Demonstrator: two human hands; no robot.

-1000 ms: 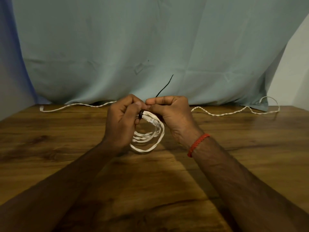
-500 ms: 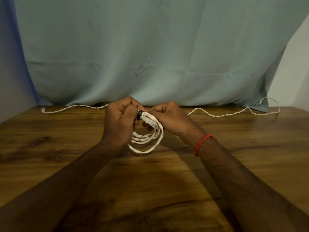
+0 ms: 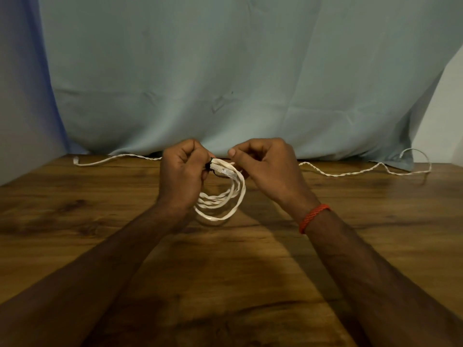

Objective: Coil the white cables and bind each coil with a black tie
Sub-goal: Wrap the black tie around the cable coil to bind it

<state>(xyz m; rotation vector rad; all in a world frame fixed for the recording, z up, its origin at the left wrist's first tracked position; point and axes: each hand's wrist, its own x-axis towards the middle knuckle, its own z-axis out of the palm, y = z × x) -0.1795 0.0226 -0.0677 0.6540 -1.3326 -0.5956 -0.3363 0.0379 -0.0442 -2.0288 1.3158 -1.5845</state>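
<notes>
Binding step. Left hand (image 3: 183,176) fingers clamp the coil (image 3: 225,201) over the bench (image 3: 100,246), black tie (image 3: 208,166) at the grip. Right hand (image 3: 268,169) fingers are pinched together beside it; can't tell on what. Next, probably: cinch tight without spilling loops.

Head view. The left hand (image 3: 181,176) is gripping the top of the coiled white cable (image 3: 225,204) where the black tie (image 3: 208,166) is wrapping it. The right hand (image 3: 265,166), wearing a red thread bracelet (image 3: 313,216) at the wrist, is pinching the same bundle just beside the tie. The loops are hanging just above the wooden table (image 3: 350,246). A second white cable (image 3: 350,172) is lying uncoiled along the far edge, below a pale cloth backdrop (image 3: 225,71).
</notes>
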